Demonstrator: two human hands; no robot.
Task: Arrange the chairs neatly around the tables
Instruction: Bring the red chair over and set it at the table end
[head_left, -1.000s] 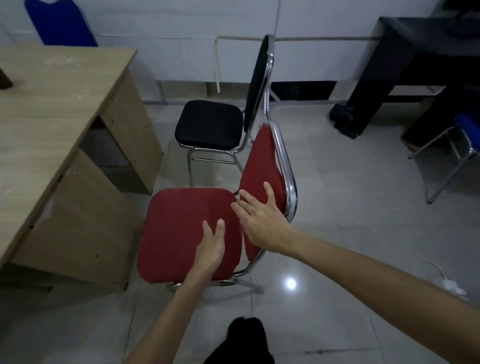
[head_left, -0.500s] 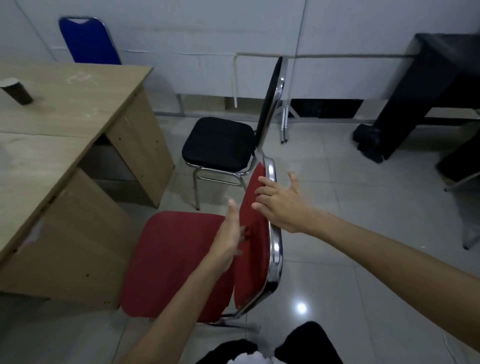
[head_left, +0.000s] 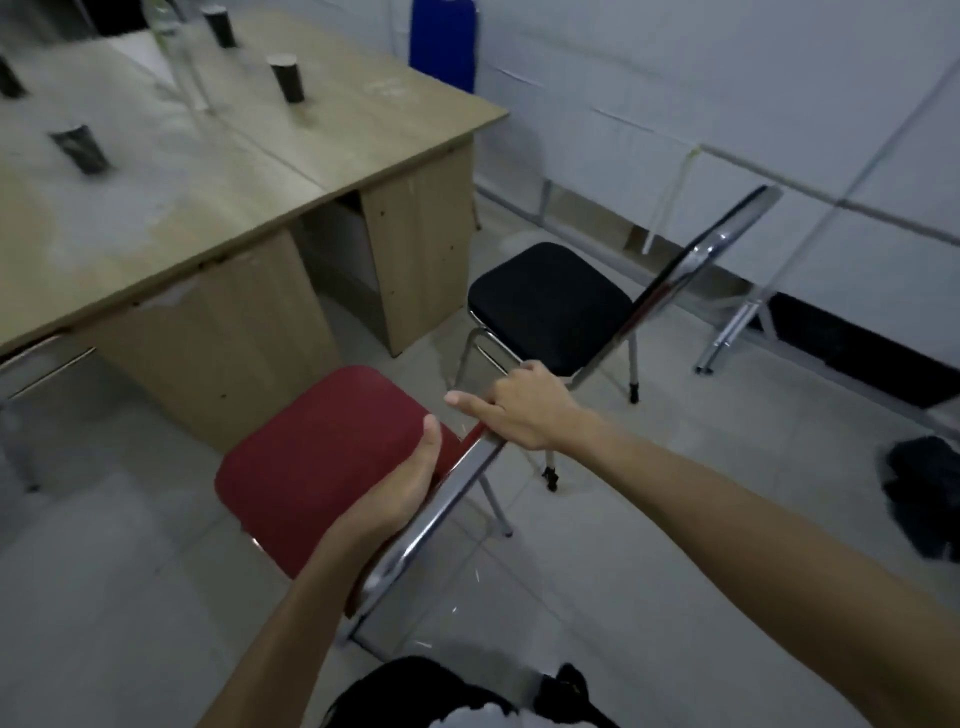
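Observation:
A red chair (head_left: 322, 457) with a chrome frame stands in front of me, its seat facing the wooden table (head_left: 218, 171). My left hand (head_left: 405, 488) grips the near part of its backrest, fingers wrapped over the red pad. My right hand (head_left: 519, 410) holds the chrome top rail at the far end, forefinger sticking out. Behind it a black chair (head_left: 550, 306) stands by the table's corner, facing the table. A blue chair back (head_left: 441, 41) shows beyond the table's far edge.
Several dark cups (head_left: 288, 78) and a clear bottle (head_left: 182, 57) stand on the table. A white partition wall (head_left: 727, 93) runs behind the chairs. A dark bag (head_left: 930, 499) lies on the tiled floor at right. My dark-clad legs (head_left: 441, 691) show at the bottom.
Both hands have closed on the red chair's backrest, which they only touched before. The view has swung, so the table top and its cups now show more.

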